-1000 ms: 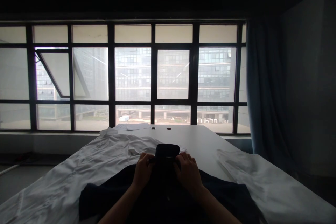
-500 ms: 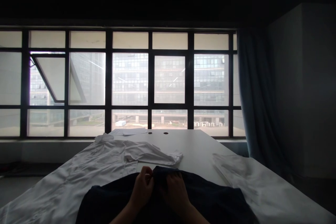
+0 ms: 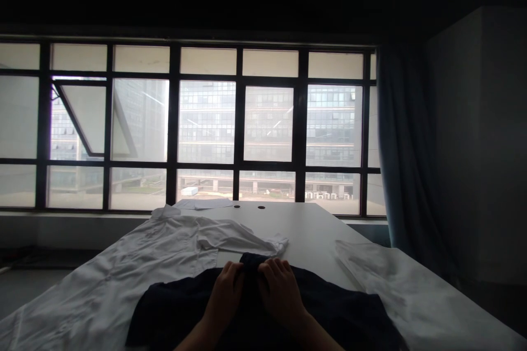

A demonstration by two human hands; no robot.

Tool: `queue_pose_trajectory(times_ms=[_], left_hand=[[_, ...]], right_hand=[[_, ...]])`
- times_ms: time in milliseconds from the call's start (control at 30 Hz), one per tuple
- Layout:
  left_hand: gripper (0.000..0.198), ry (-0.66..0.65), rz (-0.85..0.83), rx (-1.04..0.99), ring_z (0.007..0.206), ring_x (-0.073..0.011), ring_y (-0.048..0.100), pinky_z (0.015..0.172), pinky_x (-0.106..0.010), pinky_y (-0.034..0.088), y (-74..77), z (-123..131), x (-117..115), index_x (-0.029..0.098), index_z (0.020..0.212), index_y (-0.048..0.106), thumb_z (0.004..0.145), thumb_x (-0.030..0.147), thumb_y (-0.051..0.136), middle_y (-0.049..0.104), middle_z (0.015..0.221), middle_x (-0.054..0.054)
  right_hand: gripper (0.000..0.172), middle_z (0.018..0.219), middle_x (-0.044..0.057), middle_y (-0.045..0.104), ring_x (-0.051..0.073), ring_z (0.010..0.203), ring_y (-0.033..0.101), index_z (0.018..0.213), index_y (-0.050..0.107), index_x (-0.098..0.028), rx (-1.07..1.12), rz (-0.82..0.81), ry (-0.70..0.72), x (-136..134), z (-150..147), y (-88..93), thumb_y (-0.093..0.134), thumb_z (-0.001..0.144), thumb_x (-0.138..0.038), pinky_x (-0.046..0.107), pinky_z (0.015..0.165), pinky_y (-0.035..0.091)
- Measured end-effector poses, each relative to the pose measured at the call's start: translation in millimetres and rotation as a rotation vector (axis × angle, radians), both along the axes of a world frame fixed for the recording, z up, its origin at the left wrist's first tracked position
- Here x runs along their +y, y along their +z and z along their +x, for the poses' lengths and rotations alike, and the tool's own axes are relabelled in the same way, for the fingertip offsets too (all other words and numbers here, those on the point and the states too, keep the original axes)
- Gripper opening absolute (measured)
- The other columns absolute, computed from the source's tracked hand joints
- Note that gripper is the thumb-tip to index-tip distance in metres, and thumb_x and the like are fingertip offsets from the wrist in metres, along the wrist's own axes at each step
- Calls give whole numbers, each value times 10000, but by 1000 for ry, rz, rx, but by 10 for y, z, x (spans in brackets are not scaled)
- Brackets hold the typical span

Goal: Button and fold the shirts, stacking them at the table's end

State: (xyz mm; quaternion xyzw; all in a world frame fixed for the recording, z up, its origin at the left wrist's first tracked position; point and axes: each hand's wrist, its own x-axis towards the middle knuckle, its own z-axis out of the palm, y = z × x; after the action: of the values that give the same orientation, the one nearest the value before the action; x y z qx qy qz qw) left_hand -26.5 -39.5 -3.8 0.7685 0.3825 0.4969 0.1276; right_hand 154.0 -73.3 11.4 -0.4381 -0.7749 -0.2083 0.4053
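Note:
A dark navy garment [image 3: 341,307], which looks like a shirt, lies spread at the near end of the white table [image 3: 296,230], its shoulders sloping off to either side. At its top middle a raised band like a collar [image 3: 252,259] stands up. My left hand [image 3: 225,288] pinches this band on its left side, fingers curled over the cloth. On the other side my right hand [image 3: 280,288] grips it with bent fingers. Both thumbs point inward. The lower part of the garment is too dark to make out.
A crumpled white shirt [image 3: 156,247] covers the table's left side, one sleeve reaching toward the middle. White, partly see-through material [image 3: 391,279] lies at the right. Papers [image 3: 206,204] rest at the far edge near two round holes. Windows and a blue curtain [image 3: 405,159] stand behind.
My right hand has shifted up and slightly right, its fingers now over the top of the band. The left hand's fingers have closed down onto the cloth. The band stands slightly higher.

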Motion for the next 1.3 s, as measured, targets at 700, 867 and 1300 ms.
queue_pose_trajectory(times_ms=[700, 867, 1300], left_hand=[[226, -157, -6, -164, 951, -233, 659, 887, -375, 513, -86, 35, -24, 187, 1007, 637, 868, 164, 459, 702, 994, -89], [242, -201, -100, -96, 898, -224, 672, 841, -346, 513, -122, 39, -10, 176, 963, 674, 875, 155, 449, 717, 936, -83], [134, -184, -329, -286, 589, -126, 450, 574, -243, 376, -144, 65, 44, 182, 857, 598, 861, 285, 512, 497, 637, 31]], right_hand=[[323, 926, 48, 715, 240, 887, 665, 1046, 732, -207, 190, -585, 218, 136, 424, 245, 466, 878, -135, 294, 791, 471], [282, 945, 69, 708, 239, 903, 649, 968, 745, -187, 143, -578, 155, 211, 517, 213, 491, 858, -131, 298, 821, 460], [259, 557, 20, 500, 160, 602, 479, 518, 471, -171, 198, -817, 207, 241, 493, 252, 399, 765, -148, 254, 591, 343]])
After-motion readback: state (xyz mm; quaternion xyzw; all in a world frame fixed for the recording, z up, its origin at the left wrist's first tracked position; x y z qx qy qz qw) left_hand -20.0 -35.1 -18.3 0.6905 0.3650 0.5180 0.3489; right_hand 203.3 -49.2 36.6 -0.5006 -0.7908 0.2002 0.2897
